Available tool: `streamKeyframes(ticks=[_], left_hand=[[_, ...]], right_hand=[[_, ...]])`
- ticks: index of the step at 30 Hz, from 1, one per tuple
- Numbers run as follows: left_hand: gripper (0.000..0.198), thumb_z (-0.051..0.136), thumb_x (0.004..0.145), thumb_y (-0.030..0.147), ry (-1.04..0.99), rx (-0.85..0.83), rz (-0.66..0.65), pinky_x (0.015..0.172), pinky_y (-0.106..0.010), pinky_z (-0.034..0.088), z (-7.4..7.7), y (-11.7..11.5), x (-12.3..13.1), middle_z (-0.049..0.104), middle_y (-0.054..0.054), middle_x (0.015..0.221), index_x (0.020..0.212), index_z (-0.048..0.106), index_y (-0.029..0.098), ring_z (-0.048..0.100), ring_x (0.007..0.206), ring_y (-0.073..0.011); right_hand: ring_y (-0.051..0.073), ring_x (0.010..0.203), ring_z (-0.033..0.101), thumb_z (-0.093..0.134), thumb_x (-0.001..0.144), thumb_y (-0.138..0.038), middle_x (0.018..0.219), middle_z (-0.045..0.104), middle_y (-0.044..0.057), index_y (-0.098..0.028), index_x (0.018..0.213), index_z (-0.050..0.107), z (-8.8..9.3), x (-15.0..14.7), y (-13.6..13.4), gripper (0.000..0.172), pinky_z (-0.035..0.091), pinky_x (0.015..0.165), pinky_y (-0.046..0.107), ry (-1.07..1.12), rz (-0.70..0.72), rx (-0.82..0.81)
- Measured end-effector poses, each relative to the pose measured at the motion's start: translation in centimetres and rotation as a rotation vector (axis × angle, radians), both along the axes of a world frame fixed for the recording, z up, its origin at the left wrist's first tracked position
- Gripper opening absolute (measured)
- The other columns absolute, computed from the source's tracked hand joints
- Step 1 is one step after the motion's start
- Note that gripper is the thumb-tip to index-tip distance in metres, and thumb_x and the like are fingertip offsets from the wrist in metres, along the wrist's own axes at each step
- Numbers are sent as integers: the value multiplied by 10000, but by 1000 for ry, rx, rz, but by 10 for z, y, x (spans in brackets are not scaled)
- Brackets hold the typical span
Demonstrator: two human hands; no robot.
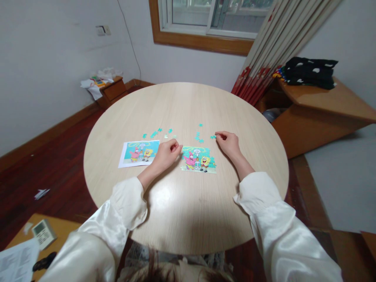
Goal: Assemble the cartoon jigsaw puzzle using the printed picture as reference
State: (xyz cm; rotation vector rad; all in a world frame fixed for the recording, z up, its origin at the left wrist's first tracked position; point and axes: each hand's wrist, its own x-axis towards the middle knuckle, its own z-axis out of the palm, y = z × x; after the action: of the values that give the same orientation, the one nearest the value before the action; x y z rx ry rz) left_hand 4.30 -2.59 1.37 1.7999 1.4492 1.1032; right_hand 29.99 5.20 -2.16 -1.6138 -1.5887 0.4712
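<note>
A partly assembled jigsaw puzzle (196, 160) of cartoon figures lies near the middle of the round table. Its upper edge is uneven. My left hand (169, 152) is closed just beside the puzzle's upper left corner, fingertips curled together; whether anything is between them is hidden. To the puzzle's upper right, my right hand (228, 141) pinches at a small teal puzzle piece (213, 137) on the tabletop. A printed reference picture (138, 152) with the same scene lies left of the puzzle, partly covered by my left hand.
Loose teal pieces (154, 134) are scattered beyond the picture, and others (201, 141) lie above the puzzle. The round table (188, 211) has a pale wood top. A wooden cabinet (323, 113) with dark cloth stands at the right, a small cabinet (113, 94) at the far left.
</note>
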Motion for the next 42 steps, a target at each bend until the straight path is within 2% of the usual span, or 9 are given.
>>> streamKeyframes(ticks=[5,18,30,42], left_hand=[[268,548,809,166,30,-11,16,550,-255,291,1,1,-1,398,64,518,579,416,199,365,516,-101],[102,559,816,145,98,-39,-8,560,-253,300,0,0,0,425,69,511,719,580,167,412,517,-109],[160,515,847,150,135,-37,-44,579,-256,331,-5,0,-1,521,32,558,832,674,134,464,540,-119],[180,506,826,108,163,-35,-49,574,-250,334,-6,0,-1,518,34,553,866,680,127,466,529,-117]], right_hand=[[204,713,650,542,731,-205,795,750,86,-136,874,763,-1,1,1,272,505,762,362,-16,-3,21],[189,639,608,538,720,-216,710,715,68,-137,849,753,-4,2,3,264,478,670,334,-4,-7,29],[193,650,611,529,710,-196,729,719,71,-138,850,751,-4,3,1,269,479,674,335,4,8,25],[184,636,605,535,720,-198,713,714,60,-143,853,748,-4,4,1,258,478,664,329,4,26,36]])
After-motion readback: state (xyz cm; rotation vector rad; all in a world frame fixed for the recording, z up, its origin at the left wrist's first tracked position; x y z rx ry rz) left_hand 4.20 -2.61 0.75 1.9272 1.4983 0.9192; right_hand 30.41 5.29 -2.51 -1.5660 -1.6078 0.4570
